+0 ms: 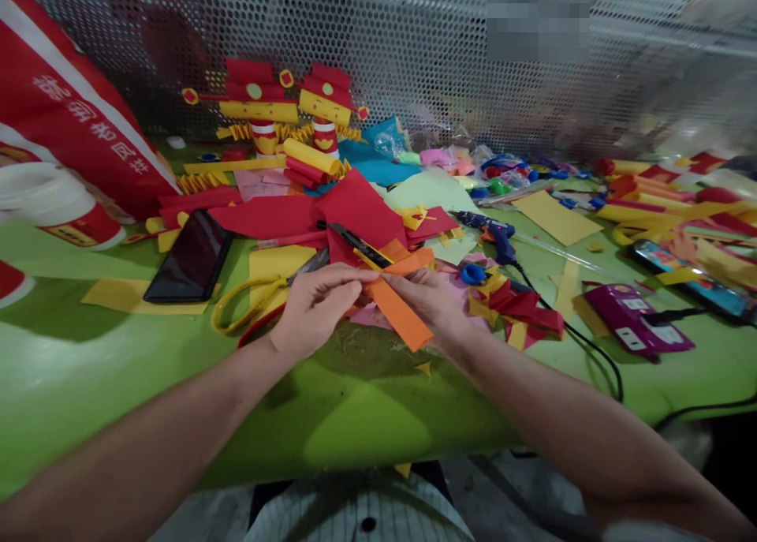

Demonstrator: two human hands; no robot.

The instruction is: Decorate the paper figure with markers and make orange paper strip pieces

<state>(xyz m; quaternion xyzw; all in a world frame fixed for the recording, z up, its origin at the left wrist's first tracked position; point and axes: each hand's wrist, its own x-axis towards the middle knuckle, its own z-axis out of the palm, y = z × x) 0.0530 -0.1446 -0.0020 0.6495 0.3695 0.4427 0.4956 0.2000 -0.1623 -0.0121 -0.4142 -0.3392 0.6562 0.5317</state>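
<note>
Both hands meet over the green table near the middle of the view. My left hand (319, 305) pinches the left end of an orange paper strip (402, 313) between thumb and fingers. From the other side, my right hand (429, 293) has its fingers closed on the same folded orange paper, one part slanting down towards me and another rising to the right. Just behind the fingers lies a black and yellow utility knife (360, 246) on red paper (360, 207). Yellow-handled scissors (248, 297) rest beside my left hand.
A black phone (192, 258) and a paper cup (59, 207) are at left. To the right are a glue gun (497, 234) with its cable, red scraps (520, 305) and a purple power socket (639, 317). Paper figures (260, 112) stand behind, before a perforated metal panel.
</note>
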